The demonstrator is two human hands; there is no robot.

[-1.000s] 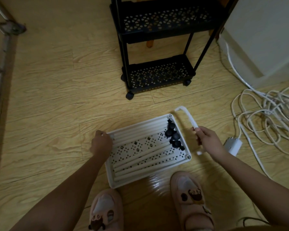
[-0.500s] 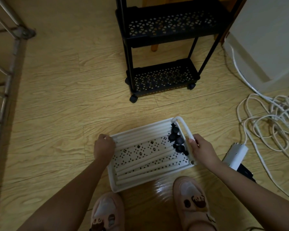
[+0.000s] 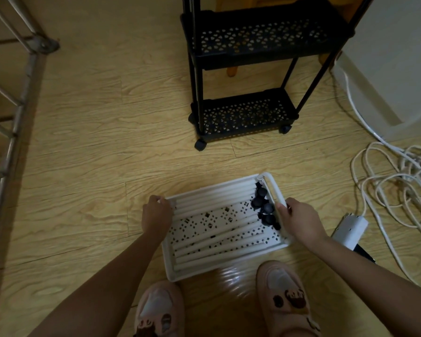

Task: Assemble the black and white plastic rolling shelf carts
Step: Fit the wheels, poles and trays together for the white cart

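A white perforated shelf tray (image 3: pixel 180 276) lies flat on the floor between my feet. Several white tubes (image 3: pixel 214 194) lie lengthwise in it, and several black caster wheels (image 3: pixel 264 207) are heaped at its right end. My left hand (image 3: pixel 156 215) grips the tray's left rim. My right hand (image 3: pixel 299 220) holds a white U-shaped handle (image 3: pixel 274 188) that rests along the tray's right rim. The assembled black cart (image 3: pixel 246 113) stands on its wheels farther back.
A tangle of white cable (image 3: pixel 396 186) and a white power strip (image 3: pixel 350 228) lie on the floor at right, beside a white appliance (image 3: pixel 394 59). A metal rack frame (image 3: pixel 15 100) runs along the left. Bare wooden floor (image 3: pixel 95 142) lies left of the cart.
My right hand has carried the white handle from beside the tray to the left, onto the tray's right rim. My left hand has stayed on the left rim.
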